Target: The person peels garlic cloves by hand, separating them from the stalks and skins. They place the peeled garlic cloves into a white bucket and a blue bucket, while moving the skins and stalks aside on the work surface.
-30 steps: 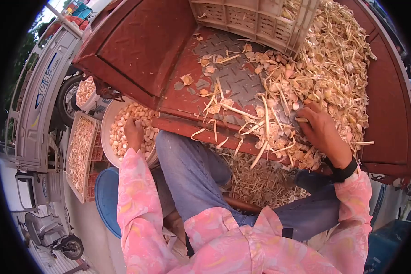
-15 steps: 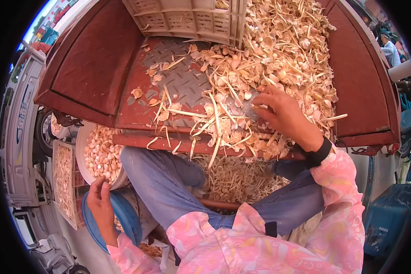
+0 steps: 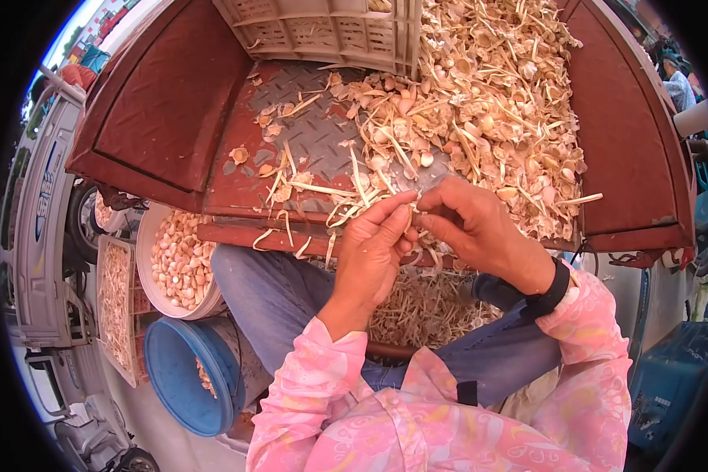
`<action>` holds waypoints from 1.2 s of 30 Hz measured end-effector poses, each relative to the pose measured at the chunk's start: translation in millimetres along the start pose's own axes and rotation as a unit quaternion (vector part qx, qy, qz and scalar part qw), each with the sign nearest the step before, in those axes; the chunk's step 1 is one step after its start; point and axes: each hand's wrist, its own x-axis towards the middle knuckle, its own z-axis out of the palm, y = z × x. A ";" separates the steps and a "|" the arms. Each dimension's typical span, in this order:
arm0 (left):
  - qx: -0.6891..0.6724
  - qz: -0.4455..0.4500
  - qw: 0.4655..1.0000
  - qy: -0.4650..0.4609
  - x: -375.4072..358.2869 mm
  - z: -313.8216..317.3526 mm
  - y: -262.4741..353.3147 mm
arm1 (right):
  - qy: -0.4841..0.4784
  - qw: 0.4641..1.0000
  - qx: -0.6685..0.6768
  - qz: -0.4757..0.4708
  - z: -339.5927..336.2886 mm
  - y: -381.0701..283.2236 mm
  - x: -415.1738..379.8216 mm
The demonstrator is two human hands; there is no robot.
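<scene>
My left hand (image 3: 376, 250) is raised at the front edge of the red metal bed (image 3: 149, 169), its thumb and fingers pinched on a small pale piece, perhaps a garlic clove. Close beside it, my right hand (image 3: 480, 228), with a black band on the wrist, brings its fingertips to the same spot; they are closed, and what they pinch is too small to make out. Beyond my hands lies a heap of garlic cloves, skins and dry stems (image 3: 503, 118) on the patterned metal plate (image 3: 322, 153).
A plastic crate (image 3: 322, 31) stands on the bed at the back. At left are a white bucket of cloves (image 3: 182, 259), a blue bucket (image 3: 169, 354) with some cloves, and a crate of scraps (image 3: 116, 303). More stems lie below, between my legs.
My left hand has moved from beside the buckets up to the bed edge and closed on a small piece. My right hand has come slightly down, its fingers meeting the left hand's.
</scene>
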 end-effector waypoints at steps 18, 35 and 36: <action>0.059 -0.060 0.996 0.002 -5.8 8.9 -3.5 | -0.066 0.960 -0.272 -0.018 -0.1 0.6 -12.4; -0.230 -0.195 0.845 -0.442 -97.8 104.3 36.6 | 0.047 0.965 -0.256 0.014 -32.7 44.1 0.5; -0.250 -0.207 0.839 -0.437 -101.1 107.0 37.7 | 0.045 0.966 -0.256 0.011 -30.6 43.0 0.9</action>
